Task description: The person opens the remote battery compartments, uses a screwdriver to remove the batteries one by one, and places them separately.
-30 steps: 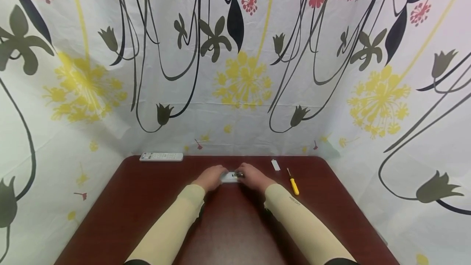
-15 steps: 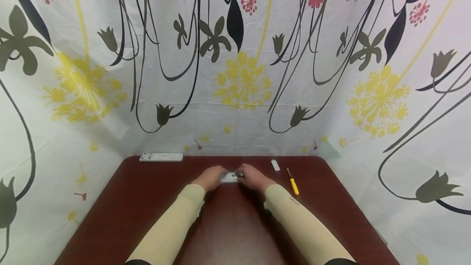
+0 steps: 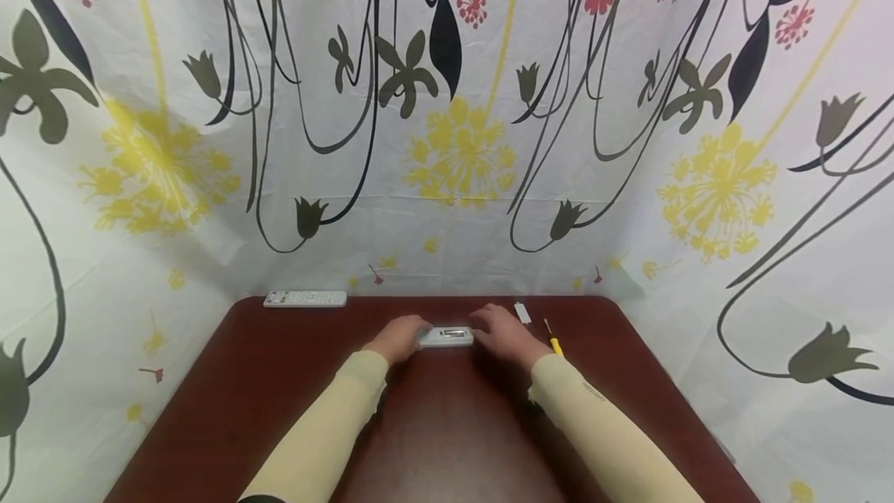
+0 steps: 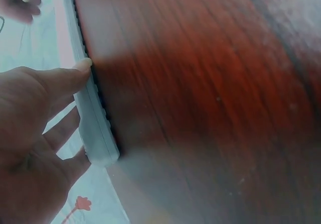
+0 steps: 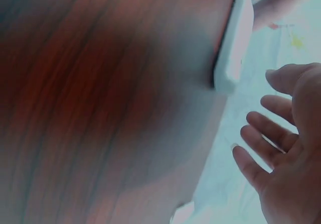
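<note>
Curtain (image 3: 461,154) with floral print surrounds dark red-brown table (image 3: 447,425). Left hand (image 3: 401,338) grips left end of held remote (image 3: 436,339), thumb on near side, fingers behind. Right hand (image 3: 506,332) empty, fingers loosely extended, just beside remote's right end, apart from it in right wrist view. Held remote between hands, near table's far edge, buttons down, open compartment (image 3: 456,333) facing up; contents too small to tell. White remote (image 3: 305,299) at back left corner. Yellow-handled screwdriver (image 3: 556,346) right of right hand, partly behind sleeve. Small white piece (image 3: 522,313) near screwdriver tip.
</note>
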`<control>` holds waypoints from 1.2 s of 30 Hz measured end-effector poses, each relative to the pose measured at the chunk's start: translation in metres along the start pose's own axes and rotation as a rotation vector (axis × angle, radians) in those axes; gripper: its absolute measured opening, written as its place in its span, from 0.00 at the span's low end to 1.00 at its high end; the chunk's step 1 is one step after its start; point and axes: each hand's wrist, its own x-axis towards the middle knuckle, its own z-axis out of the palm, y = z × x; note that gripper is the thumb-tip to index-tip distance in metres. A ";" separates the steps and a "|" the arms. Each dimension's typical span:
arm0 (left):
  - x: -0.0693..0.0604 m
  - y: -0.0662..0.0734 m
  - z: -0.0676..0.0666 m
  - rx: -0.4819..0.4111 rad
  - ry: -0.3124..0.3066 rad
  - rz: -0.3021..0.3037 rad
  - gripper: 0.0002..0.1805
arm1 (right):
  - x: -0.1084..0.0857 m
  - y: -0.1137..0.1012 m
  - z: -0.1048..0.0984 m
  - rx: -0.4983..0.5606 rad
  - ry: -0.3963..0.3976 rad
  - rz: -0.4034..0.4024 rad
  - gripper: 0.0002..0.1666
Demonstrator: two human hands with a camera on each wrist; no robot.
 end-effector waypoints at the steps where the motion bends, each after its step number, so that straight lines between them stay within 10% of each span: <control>1: -0.002 0.003 -0.002 -0.002 0.001 -0.002 0.22 | -0.004 0.003 -0.005 -0.004 0.008 0.019 0.22; 14: 0.001 0.002 0.004 0.002 0.006 -0.023 0.22 | -0.052 0.041 -0.039 -0.077 0.200 0.253 0.31; 36: -0.003 0.005 -0.001 -0.010 -0.013 -0.034 0.23 | -0.084 0.045 -0.057 -0.136 0.075 0.611 0.52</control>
